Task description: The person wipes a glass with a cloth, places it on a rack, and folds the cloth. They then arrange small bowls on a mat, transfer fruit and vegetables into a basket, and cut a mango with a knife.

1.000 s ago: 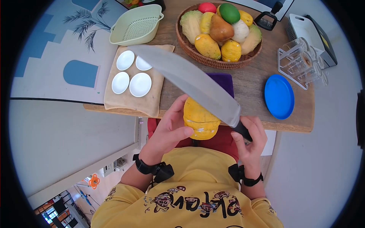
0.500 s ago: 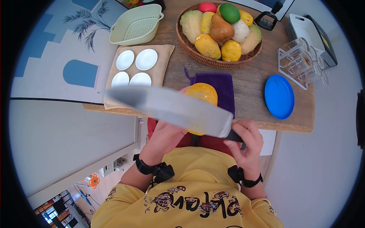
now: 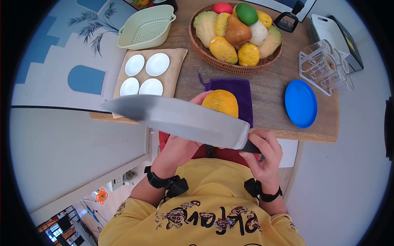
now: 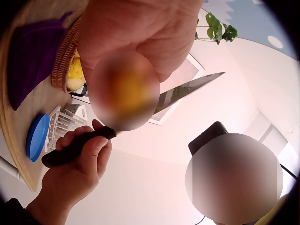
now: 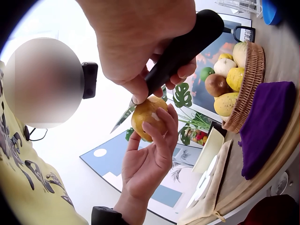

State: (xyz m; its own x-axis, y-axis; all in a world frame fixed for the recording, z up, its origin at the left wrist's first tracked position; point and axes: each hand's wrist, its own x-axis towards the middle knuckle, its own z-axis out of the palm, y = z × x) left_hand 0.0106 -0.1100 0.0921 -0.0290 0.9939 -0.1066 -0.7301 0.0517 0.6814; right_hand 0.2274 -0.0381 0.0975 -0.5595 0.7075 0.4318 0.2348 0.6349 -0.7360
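My left hand [image 3: 177,151] grips a rounded yellow fruit [image 3: 221,101] from below, its fingers wrapped round it in the right wrist view. In my right hand [image 3: 266,159] is the black handle [image 5: 185,54] of a large kitchen knife [image 3: 184,122]. In the head view the broad blade lies across the lower part of the fruit and over part of the left hand, its tip pointing left. Seen from the right wrist, the blade passes behind the fruit [image 5: 149,118], close beside it. Both hands are held up in front of the body, by the table's near edge.
A purple cloth bag [image 3: 243,92] lies just beyond the fruit. Left of it, several white dishes [image 3: 158,64] rest on a beige mat [image 3: 174,78]. A wicker basket [image 3: 205,55] of fruit, a green colander [image 3: 147,28], a blue plate [image 3: 301,103] and a glass rack [image 3: 305,71] stand around.
The knife has swung down from its slanted position to lie nearly level across the fruit, its tip moving toward me. The fruit has turned in my left hand and shifted slightly away from me.
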